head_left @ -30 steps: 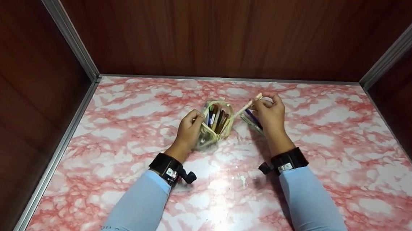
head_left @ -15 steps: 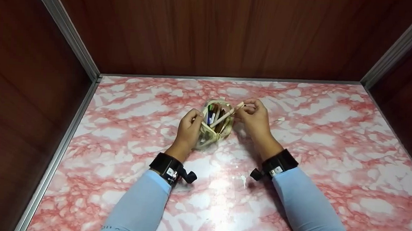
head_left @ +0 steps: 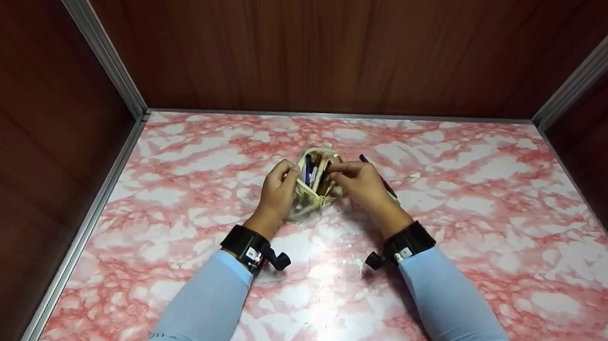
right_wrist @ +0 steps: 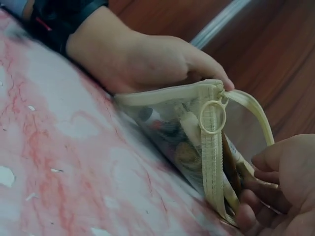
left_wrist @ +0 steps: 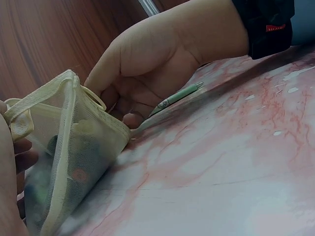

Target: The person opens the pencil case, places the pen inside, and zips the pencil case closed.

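A cream, see-through mesh pencil case point(head_left: 306, 208) stands unzipped on the table, with several pens and brown sticks inside. Among them, a pale pen point(head_left: 319, 176) leans in the opening. My left hand point(head_left: 277, 190) pinches the left rim near the zipper. At the opposite rim is my right hand point(head_left: 364, 185), its thumb and curled fingers around the edge, as the right wrist view shows; some fingertips are hidden by the case. Behind that hand lies a dark pen point(head_left: 386, 184), and the left wrist view shows a green pen point(left_wrist: 177, 98) there.
The table point(head_left: 172, 220) has a pink and white marbled top. Dark wood panels point(head_left: 312, 48) rise at the back and both sides, with metal strips at the corners. A small white scrap point(head_left: 415, 176) lies right of the hands.
My right hand has moved left to the case, and the pale pen it held now rests in the opening, released. My left hand keeps its place on the rim.
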Action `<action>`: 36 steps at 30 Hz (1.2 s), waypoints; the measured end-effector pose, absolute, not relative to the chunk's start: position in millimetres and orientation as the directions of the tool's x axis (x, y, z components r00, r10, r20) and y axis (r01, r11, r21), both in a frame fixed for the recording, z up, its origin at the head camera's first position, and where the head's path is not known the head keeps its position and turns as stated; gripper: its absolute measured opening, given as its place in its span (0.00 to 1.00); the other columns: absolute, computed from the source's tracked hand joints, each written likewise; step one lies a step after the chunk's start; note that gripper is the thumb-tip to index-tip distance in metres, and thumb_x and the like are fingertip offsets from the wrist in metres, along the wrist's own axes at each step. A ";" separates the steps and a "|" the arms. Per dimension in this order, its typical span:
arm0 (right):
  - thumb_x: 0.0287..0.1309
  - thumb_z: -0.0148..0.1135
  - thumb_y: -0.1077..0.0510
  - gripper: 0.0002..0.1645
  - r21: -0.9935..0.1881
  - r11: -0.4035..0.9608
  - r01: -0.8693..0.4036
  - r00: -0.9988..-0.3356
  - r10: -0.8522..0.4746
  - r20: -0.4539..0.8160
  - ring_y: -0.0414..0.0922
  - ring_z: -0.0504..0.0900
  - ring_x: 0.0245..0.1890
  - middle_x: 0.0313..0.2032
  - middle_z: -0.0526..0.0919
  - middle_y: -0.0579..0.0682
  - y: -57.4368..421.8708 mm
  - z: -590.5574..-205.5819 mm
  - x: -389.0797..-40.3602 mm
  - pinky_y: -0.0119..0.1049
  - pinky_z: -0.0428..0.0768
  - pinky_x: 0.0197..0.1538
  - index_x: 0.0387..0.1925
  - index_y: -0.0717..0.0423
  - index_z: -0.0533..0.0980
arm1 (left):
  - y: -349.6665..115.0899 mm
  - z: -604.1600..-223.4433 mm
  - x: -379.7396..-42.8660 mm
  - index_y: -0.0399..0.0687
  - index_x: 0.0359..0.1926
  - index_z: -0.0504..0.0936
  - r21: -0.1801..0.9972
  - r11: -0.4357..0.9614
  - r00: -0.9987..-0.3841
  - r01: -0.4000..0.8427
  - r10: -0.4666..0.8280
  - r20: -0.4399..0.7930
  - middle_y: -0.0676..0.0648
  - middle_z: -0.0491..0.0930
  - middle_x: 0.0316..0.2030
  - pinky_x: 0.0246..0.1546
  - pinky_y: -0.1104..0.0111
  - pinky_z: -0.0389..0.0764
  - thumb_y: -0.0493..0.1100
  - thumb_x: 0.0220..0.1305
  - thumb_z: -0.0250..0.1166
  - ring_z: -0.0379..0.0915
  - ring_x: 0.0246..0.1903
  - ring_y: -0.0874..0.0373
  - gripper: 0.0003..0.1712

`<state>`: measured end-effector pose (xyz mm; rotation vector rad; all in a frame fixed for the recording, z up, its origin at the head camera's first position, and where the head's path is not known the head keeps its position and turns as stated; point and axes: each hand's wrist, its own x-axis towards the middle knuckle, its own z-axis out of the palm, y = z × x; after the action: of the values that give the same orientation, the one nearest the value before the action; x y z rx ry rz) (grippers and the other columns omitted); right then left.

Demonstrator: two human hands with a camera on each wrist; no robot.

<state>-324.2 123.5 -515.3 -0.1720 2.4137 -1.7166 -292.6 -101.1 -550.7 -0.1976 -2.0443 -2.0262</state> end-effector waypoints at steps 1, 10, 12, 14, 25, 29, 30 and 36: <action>0.76 0.71 0.62 0.16 -0.941 0.337 0.003 -0.980 -0.187 -0.070 0.44 0.88 0.39 0.59 0.91 0.61 124.5 -514.6 -324.4 0.30 0.88 0.38 0.61 0.58 0.90 | -100.9 -550.6 -292.6 0.33 0.39 0.77 0.962 0.023 -0.958 0.273 -0.081 0.274 0.57 0.65 0.21 0.22 0.73 0.66 0.39 0.84 0.58 0.62 0.18 0.66 0.14; 0.77 0.67 0.63 0.14 -0.923 0.381 -0.046 -0.995 -0.097 0.009 0.51 0.88 0.51 0.55 0.90 0.61 150.3 -508.5 -337.1 0.32 0.89 0.49 0.58 0.62 0.87 | -101.4 -550.2 -293.9 0.33 0.39 0.79 0.955 0.078 -0.951 0.285 -0.098 0.292 0.58 0.65 0.21 0.25 0.73 0.67 0.39 0.84 0.59 0.63 0.21 0.67 0.13; 0.76 0.67 0.63 0.14 -0.900 0.425 -0.094 -0.995 -0.072 0.071 0.49 0.86 0.52 0.54 0.91 0.61 157.8 -508.3 -340.7 0.31 0.86 0.54 0.57 0.64 0.88 | -101.1 -549.7 -293.7 0.33 0.39 0.78 0.958 0.067 -0.953 0.281 -0.096 0.286 0.58 0.65 0.20 0.24 0.73 0.67 0.39 0.83 0.59 0.63 0.20 0.67 0.13; 0.76 0.68 0.63 0.14 -0.881 0.454 -0.133 -0.991 -0.056 0.121 0.50 0.86 0.52 0.54 0.91 0.62 165.5 -508.4 -343.0 0.33 0.84 0.56 0.56 0.66 0.88 | -101.0 -549.5 -293.4 0.33 0.40 0.79 0.960 0.059 -0.955 0.276 -0.096 0.280 0.58 0.65 0.20 0.23 0.73 0.67 0.39 0.83 0.59 0.63 0.20 0.66 0.13; 0.77 0.67 0.56 0.21 -0.757 0.645 -0.104 -0.994 -0.032 0.109 0.57 0.85 0.53 0.56 0.90 0.65 204.9 -508.7 -349.0 0.47 0.82 0.55 0.62 0.64 0.87 | -100.6 -547.9 -291.6 0.34 0.40 0.79 0.967 0.047 -0.964 0.249 -0.086 0.252 0.58 0.66 0.20 0.23 0.73 0.68 0.40 0.84 0.59 0.63 0.19 0.66 0.14; 0.79 0.67 0.54 0.22 -0.732 0.677 -0.077 -0.997 -0.031 0.076 0.60 0.87 0.55 0.58 0.89 0.66 213.4 -510.0 -351.1 0.51 0.84 0.57 0.63 0.65 0.85 | -100.6 -548.2 -291.9 0.34 0.40 0.79 0.967 0.049 -0.964 0.250 -0.084 0.253 0.58 0.66 0.20 0.22 0.73 0.67 0.40 0.84 0.59 0.63 0.19 0.66 0.13; 0.79 0.67 0.53 0.23 -0.727 0.683 -0.070 -0.997 -0.034 0.065 0.61 0.87 0.56 0.59 0.89 0.67 214.8 -510.3 -351.3 0.52 0.84 0.58 0.64 0.65 0.85 | -100.6 -548.1 -291.8 0.34 0.40 0.79 0.967 0.049 -0.964 0.251 -0.083 0.254 0.58 0.66 0.20 0.22 0.73 0.67 0.40 0.84 0.59 0.63 0.19 0.65 0.13; 0.79 0.68 0.53 0.25 -0.690 0.720 -0.078 -0.997 -0.075 0.035 0.64 0.87 0.60 0.58 0.89 0.68 213.9 -511.8 -351.7 0.59 0.85 0.64 0.68 0.64 0.83 | -101.9 -551.2 -293.5 0.35 0.40 0.79 0.961 0.069 -0.959 0.267 -0.080 0.272 0.57 0.65 0.23 0.29 0.71 0.69 0.41 0.83 0.59 0.63 0.24 0.63 0.13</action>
<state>-351.7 213.9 -511.8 -0.1301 2.9168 -1.1708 -293.5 -101.9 -551.2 -0.1893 -2.0939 -1.9765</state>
